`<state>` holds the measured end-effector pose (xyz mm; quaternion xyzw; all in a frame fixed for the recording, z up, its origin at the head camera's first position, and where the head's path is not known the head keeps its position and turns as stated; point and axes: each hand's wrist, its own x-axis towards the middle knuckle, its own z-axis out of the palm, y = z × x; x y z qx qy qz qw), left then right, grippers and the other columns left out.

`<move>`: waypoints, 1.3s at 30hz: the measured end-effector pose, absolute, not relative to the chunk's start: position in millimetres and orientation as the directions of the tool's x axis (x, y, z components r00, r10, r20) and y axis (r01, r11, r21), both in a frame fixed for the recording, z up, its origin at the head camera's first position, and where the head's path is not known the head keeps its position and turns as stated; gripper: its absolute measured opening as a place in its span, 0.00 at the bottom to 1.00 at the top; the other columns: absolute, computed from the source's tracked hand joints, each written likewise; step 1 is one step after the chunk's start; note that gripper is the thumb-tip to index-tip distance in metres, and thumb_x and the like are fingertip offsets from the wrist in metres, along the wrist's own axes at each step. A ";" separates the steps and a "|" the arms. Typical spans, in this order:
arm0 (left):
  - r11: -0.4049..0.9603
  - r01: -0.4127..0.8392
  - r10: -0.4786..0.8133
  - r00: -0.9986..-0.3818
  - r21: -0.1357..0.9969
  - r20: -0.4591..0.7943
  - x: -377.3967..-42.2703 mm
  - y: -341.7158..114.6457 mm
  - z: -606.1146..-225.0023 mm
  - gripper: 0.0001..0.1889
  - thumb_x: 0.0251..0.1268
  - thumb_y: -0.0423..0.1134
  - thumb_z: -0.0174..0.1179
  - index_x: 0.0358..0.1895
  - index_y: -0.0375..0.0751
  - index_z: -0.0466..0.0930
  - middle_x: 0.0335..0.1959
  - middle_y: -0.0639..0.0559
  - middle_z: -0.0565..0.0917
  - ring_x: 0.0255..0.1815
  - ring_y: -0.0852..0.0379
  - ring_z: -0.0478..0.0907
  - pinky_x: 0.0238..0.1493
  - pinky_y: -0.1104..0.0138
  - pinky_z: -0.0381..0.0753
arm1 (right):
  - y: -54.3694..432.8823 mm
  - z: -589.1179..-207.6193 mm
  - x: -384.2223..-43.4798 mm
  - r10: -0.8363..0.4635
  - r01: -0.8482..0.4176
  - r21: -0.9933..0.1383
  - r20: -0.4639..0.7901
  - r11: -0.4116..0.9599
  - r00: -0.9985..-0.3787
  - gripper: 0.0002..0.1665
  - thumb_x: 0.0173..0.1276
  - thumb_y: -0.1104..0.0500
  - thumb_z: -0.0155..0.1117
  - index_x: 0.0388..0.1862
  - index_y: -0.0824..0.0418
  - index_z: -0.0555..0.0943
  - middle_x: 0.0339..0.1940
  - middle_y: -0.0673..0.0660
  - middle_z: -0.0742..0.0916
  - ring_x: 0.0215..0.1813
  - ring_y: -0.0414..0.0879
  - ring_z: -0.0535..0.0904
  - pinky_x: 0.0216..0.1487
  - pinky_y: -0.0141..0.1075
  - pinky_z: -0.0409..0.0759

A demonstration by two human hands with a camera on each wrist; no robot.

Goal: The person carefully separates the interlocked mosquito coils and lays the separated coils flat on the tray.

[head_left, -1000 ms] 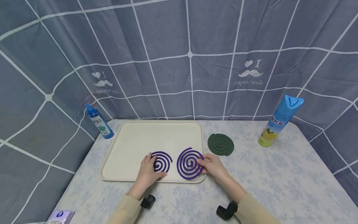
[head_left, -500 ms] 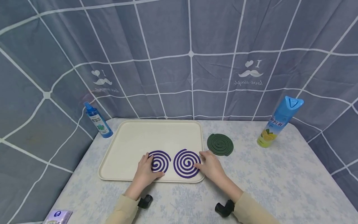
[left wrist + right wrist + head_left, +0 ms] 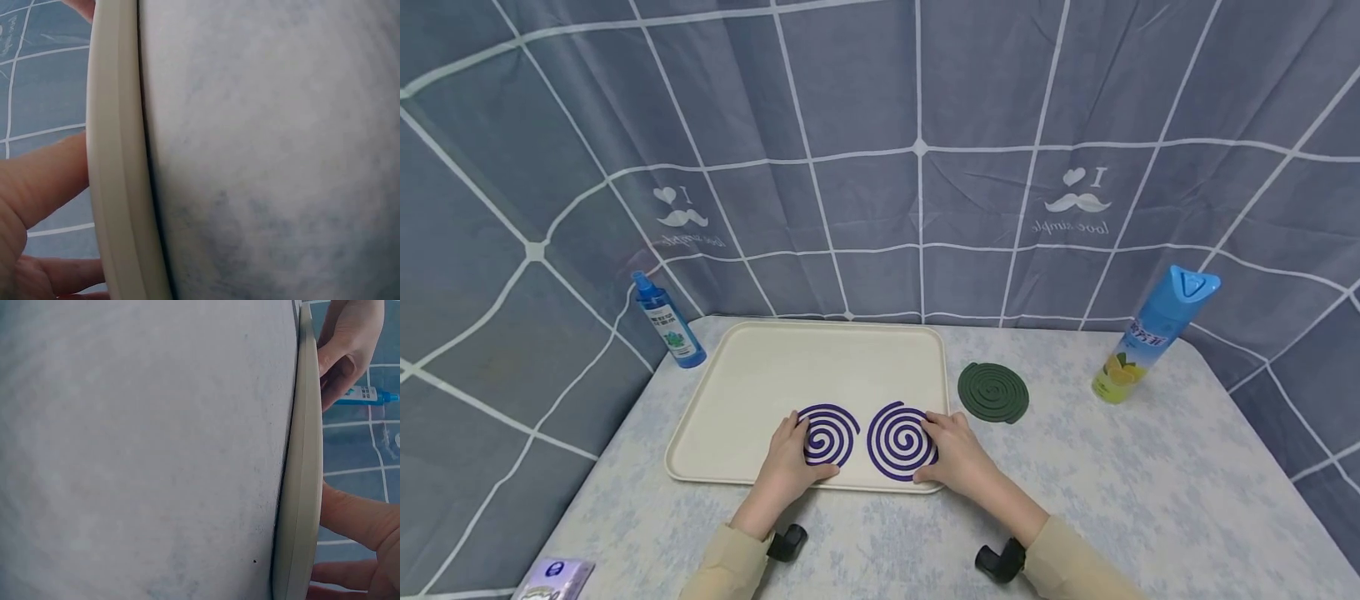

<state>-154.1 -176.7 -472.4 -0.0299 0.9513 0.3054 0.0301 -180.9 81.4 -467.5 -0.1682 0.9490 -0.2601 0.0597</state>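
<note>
Two purple mosquito coils lie side by side near the front edge of the cream tray (image 3: 820, 354) in the head view. My left hand (image 3: 784, 462) holds the left purple mosquito coil (image 3: 822, 441), fingers at its upper left edge and thumb at its lower edge. Around the outer edge of the right purple mosquito coil (image 3: 904, 442) my right hand (image 3: 958, 454) has its fingers above and thumb below. Beyond the tray's right side lies a dark green mosquito coil (image 3: 993, 392). Both wrist views show mainly the tray's rim (image 3: 115, 150), which hides the coils and fingertips.
A blue spray bottle (image 3: 672, 325) stands left of the tray. At the back right is a blue and yellow-green aerosol can (image 3: 1153, 337). A purple packet (image 3: 553, 578) lies at the front left. A grey gridded curtain (image 3: 865, 200) hangs behind the table.
My right hand has lowered its coil onto the tray and shifted it slightly left. Its grip has changed from pinching the right edge to spanning the coil's side. The left hand has barely moved.
</note>
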 end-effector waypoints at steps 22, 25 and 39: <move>0.584 0.124 0.059 -0.992 0.802 0.110 -202.8 -88.9 -421.7 0.24 0.68 0.43 0.62 0.64 0.36 0.75 0.66 0.36 0.74 0.67 0.36 0.66 0.67 0.44 0.68 | 179.6 -430.7 -238.8 -0.078 0.007 -0.779 -0.071 0.626 -0.994 0.31 0.72 0.47 0.60 0.65 0.65 0.75 0.63 0.68 0.80 0.63 0.63 0.75 0.61 0.54 0.76; 0.565 0.159 0.102 -0.987 0.810 0.123 -221.1 -53.7 -430.1 0.22 0.67 0.41 0.63 0.60 0.35 0.78 0.60 0.36 0.79 0.60 0.37 0.72 0.61 0.48 0.74 | 198.8 -438.3 -250.9 -0.001 0.034 -0.765 -0.045 0.643 -0.999 0.31 0.70 0.46 0.62 0.62 0.68 0.77 0.59 0.69 0.82 0.60 0.63 0.77 0.58 0.52 0.78; 0.718 0.129 0.216 -0.975 0.684 -0.043 -258.5 18.1 -464.1 0.24 0.66 0.39 0.64 0.63 0.34 0.75 0.59 0.39 0.81 0.61 0.43 0.77 0.61 0.55 0.78 | 200.8 -470.7 -272.2 0.051 0.134 -0.566 -0.161 0.813 -0.986 0.39 0.64 0.50 0.70 0.62 0.78 0.71 0.57 0.78 0.77 0.61 0.73 0.71 0.58 0.58 0.76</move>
